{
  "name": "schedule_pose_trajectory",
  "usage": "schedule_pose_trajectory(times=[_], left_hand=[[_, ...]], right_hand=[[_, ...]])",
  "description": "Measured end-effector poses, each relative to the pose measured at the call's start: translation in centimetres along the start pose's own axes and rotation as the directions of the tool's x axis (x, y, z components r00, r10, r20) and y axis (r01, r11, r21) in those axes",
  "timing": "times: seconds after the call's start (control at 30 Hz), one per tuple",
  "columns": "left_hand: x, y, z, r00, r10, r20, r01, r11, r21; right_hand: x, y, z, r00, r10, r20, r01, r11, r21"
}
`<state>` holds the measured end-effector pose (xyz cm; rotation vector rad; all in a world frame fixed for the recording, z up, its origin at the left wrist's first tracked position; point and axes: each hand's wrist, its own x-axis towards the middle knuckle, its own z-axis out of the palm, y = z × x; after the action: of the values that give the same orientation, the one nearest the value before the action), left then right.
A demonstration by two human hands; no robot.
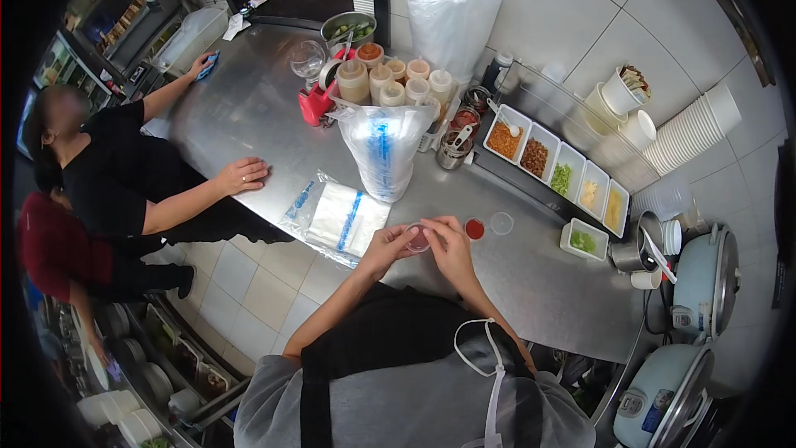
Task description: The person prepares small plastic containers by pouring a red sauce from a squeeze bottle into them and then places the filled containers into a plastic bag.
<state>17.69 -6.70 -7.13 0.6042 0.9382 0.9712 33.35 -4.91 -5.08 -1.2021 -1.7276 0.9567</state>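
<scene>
Both of my hands hold one small clear plastic sauce cup (417, 238) above the steel counter's front edge. My left hand (387, 250) grips it from the left, and my right hand (449, 241) has its fingertips on the right side. Whether a lid is on the cup cannot be told. Just right of my hands, a small cup of red sauce (474, 229) stands on the steel counter (528, 274), with a clear round lid (502, 223) beside it. A pack of white plastic bags (342, 214) lies to the left of my hands, partly in its clear wrapper.
Squeeze bottles (392, 84) and an upright bag bundle (382, 149) stand behind. Topping trays (535, 158), a tub of chopped greens (584, 239) and rice cookers (696, 280) are at right. A co-worker (112, 155) wipes the counter at left; another person (62, 249) is behind.
</scene>
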Motion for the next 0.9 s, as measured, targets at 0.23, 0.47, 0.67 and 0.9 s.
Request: schedule_pose_trajectory(times=[0.23,0.47,0.67,0.9], left_hand=[[0.0,-0.5,0.1,1.000,-0.020,0.014,0.021,0.999,-0.039],[0.1,-0.9,0.3,1.000,-0.004,-0.017,0.005,1.000,0.021],[0.4,-1.5,0.1,0.985,0.168,-0.043,-0.151,0.953,0.264],[0.4,-1.4,0.3,0.925,0.378,-0.035,-0.210,0.587,0.782]], right_hand=[[0.6,-1.0,-0.7,0.997,0.043,-0.066,-0.044,0.999,-0.017],[0.3,0.1,-0.8,0.996,0.082,-0.020,-0.083,0.995,-0.059],[-0.1,2.9,-0.3,0.960,0.166,0.227,-0.177,0.984,0.029],[-0.6,3.6,0.0,0.841,0.325,0.432,-0.494,0.786,0.372]])
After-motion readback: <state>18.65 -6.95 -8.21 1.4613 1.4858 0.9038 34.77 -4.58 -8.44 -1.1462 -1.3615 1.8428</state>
